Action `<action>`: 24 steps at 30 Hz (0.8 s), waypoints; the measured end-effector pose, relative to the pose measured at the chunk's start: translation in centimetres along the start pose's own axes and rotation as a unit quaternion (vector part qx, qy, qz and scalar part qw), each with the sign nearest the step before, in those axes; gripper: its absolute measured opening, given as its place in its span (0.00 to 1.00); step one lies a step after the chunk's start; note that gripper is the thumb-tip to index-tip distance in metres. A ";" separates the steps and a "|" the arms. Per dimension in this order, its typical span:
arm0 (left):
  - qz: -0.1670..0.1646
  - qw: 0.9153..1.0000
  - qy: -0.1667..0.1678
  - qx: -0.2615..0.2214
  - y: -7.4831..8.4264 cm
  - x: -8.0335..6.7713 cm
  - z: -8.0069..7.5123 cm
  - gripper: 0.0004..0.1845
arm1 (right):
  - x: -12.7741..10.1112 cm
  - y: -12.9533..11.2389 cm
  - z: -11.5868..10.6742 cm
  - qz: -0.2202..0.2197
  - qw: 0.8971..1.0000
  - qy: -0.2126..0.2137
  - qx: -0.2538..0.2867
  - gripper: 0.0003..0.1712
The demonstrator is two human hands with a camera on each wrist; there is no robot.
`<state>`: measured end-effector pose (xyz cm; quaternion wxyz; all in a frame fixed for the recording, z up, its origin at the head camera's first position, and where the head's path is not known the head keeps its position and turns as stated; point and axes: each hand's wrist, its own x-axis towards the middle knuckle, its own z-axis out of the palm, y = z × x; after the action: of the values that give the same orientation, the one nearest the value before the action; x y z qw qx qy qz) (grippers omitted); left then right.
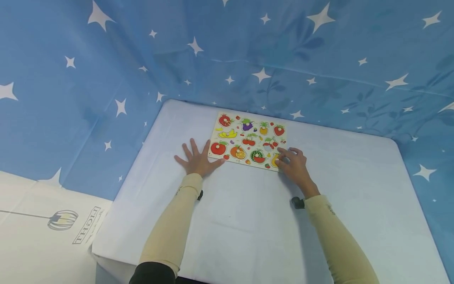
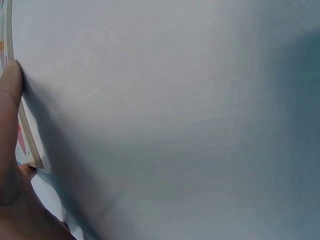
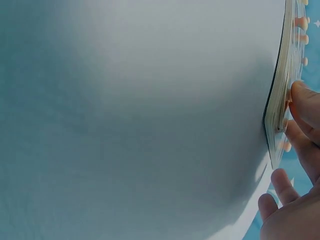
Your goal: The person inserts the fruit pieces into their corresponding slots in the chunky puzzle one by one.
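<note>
A wooden knob puzzle board (image 1: 232, 159) with colourful fruit pieces lies on the white table. My left hand (image 1: 198, 161) is spread wide at its lower left corner. The left thumb (image 2: 11, 82) touches the front edge in the left wrist view. At the lower right corner my right hand (image 1: 295, 165) pinches a yellow fruit piece (image 1: 274, 160) by its knob, thumb and index finger together; the hand partly covers this piece. The right thumb (image 3: 302, 100) overlaps the board's side in the right wrist view. Near the left hand sits a red apple piece (image 1: 218, 148).
The white-covered table (image 1: 248, 221) stretches around the board. Behind it hangs a blue curtain (image 1: 227, 51) with white stars. A pale cloth (image 1: 42, 225) with a printed lamp lies at the left.
</note>
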<state>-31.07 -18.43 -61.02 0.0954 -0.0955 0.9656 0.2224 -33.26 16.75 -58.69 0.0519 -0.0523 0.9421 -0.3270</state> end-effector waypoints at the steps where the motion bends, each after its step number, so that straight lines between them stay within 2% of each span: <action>1: 0.002 1.000 0.002 0.004 0.0 0.1 0.2 0.59 | 0.0 0.0 0.0 0.003 1.000 0.001 0.000 0.06; 7: 0.006 1.000 0.014 0.011 -0.2 0.4 0.5 0.58 | -0.1 0.0 0.2 0.011 1.000 0.004 0.010 0.06; 14: 0.005 1.000 0.015 0.013 -0.3 0.6 0.7 0.58 | -0.4 0.0 0.4 -0.001 1.000 0.012 0.018 0.06; 21: 0.010 0.999 0.026 0.017 -1.0 1.2 1.7 0.59 | -0.6 -0.1 0.7 -0.020 0.999 0.024 -0.008 0.05; 24: 0.002 1.000 0.010 0.008 -0.8 0.8 0.9 0.59 | -0.5 -0.5 1.0 -0.024 0.999 0.035 -0.023 0.05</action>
<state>-31.57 -18.81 -62.32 0.0855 -0.0949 0.9685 0.2139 -32.58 15.81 -59.15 0.0096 -0.0646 0.9490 -0.3085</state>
